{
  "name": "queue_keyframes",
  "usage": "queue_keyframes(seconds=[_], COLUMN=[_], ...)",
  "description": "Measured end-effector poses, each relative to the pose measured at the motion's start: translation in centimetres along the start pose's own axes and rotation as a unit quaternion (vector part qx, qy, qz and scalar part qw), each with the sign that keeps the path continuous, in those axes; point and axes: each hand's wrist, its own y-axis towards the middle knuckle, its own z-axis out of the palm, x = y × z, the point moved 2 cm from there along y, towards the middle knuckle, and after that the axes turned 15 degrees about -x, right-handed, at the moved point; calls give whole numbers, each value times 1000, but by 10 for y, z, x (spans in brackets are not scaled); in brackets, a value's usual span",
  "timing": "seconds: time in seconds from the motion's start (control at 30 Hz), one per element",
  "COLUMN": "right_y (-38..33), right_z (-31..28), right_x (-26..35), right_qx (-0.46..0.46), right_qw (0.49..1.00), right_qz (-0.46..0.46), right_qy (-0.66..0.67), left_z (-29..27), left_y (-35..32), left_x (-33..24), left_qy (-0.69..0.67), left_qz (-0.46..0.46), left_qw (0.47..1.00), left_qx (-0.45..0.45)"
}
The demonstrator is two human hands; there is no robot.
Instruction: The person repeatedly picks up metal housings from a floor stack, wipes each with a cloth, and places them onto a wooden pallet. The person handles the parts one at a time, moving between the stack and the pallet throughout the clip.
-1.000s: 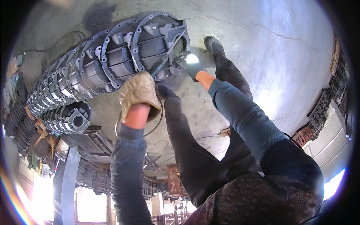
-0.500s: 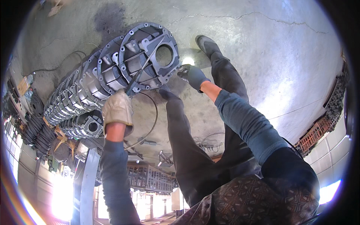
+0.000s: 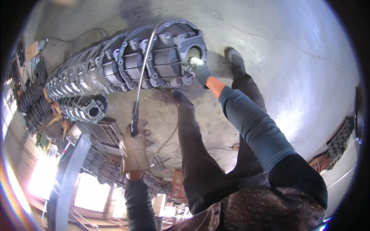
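Note:
My left hand [image 3: 135,150], in a pale leather work glove, is closed around the black grip of a long thin metal rod tool [image 3: 143,71]. The rod slants up across the row of castings, in front of their ribbed sides. My right hand [image 3: 202,73], in a grey-blue glove, has its fingers hooked at the round opening of the end casting [image 3: 169,57], a grey ribbed metal housing with a bolt-hole flange. A bright spot of light lies over those fingers and partly washes them out. Whether the rod touches the housings I cannot tell.
More housings [image 3: 102,73] are stacked end to end toward the left, with a shorter row [image 3: 92,111] beside them. A thin hose [image 3: 171,134] runs over the concrete floor near my legs. Dark stacked parts [image 3: 32,96] stand at the far left, beyond a grey metal beam [image 3: 73,184].
My left hand has drawn back toward me with the rod, now steeper. My right hand has gone from beside the end casting to its opening. The view has shifted.

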Motion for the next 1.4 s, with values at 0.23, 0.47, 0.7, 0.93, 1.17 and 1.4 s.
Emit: queue_keyframes(seconds=[0.23,0.47,0.7,0.93,1.17,1.4], right_y=[50,20,-68,-129,-188,-225], right_z=[47,-55,-88,-54,61,186], right_x=[-37,43,174,262,357,452], right_qx=[-146,-152,-25,39,102,266], right_qw=[868,867,915,956,971,962], right_qz=[343,429,321,264,197,31], right_qy=[328,203,244,124,-92,-53], left_z=[-37,-37,-70,-131,-246,-353], left_y=[5,6,63,92,99,126], left_x=[166,287,226,277,364,463], left_qy=[-68,262,-40,-58,-16,-56], left_qz=[-94,316,-10,44,99,274], left_qw=[993,912,900,897,929,942], left_qx=[-9,-11,434,435,356,-184])
